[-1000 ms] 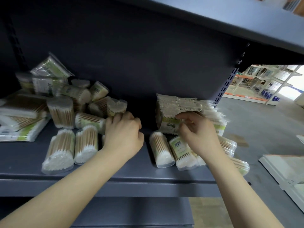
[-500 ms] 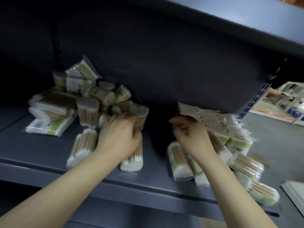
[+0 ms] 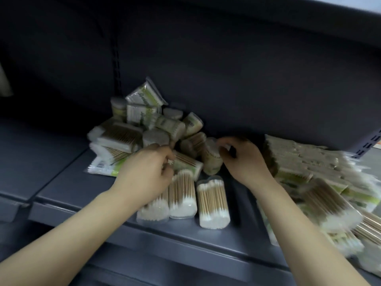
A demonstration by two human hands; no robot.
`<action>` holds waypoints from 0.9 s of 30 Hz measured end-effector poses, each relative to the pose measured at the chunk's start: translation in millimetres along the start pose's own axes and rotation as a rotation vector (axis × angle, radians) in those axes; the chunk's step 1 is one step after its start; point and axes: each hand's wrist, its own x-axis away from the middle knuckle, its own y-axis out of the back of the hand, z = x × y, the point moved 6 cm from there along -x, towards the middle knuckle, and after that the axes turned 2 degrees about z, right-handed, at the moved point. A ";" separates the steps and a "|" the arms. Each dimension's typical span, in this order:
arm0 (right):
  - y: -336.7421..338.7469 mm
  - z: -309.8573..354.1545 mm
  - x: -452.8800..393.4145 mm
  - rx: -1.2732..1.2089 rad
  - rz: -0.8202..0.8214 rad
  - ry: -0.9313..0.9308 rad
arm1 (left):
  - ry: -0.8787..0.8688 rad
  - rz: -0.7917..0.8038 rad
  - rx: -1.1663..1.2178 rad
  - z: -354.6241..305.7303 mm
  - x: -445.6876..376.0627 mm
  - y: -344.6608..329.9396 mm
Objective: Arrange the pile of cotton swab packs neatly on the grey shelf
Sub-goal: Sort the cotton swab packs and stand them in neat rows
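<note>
A loose pile of cotton swab packs [image 3: 156, 124] lies against the back of the grey shelf [image 3: 68, 182]. Three round packs [image 3: 213, 205] lie side by side at the front edge. My left hand [image 3: 148, 172] is over the leftmost of them, its fingers curled at the pile's edge; blur hides whether they grip anything. My right hand [image 3: 245, 162] curls thumb and fingers round a tilted round pack [image 3: 211, 162] beside the pile. To the right, flat packs [image 3: 299, 159] stand stacked, with more round packs [image 3: 329, 207] spilling toward the shelf's right end.
The dark back panel carries a slotted upright [image 3: 118, 65] behind the pile. An upper shelf board [image 3: 268, 15] overhangs. Bare shelf surface stretches to the left of the pile, with a seam [image 3: 26, 204] between two boards.
The view swung left. My right hand left the flat stack and moved left to the tilted round pack. A third round pack now lies in the front row under my left hand.
</note>
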 end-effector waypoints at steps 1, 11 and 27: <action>-1.8 2.9 -1.8 0.021 0.005 0.009 | 0.002 0.011 0.002 3.0 0.7 0.8; -18.2 33.3 -41.7 -0.093 -0.028 0.019 | -0.032 -0.144 -0.006 29.3 -9.4 23.5; -70.7 63.8 -162.9 -0.202 0.037 0.037 | 0.137 -0.197 -0.028 88.9 -66.5 16.9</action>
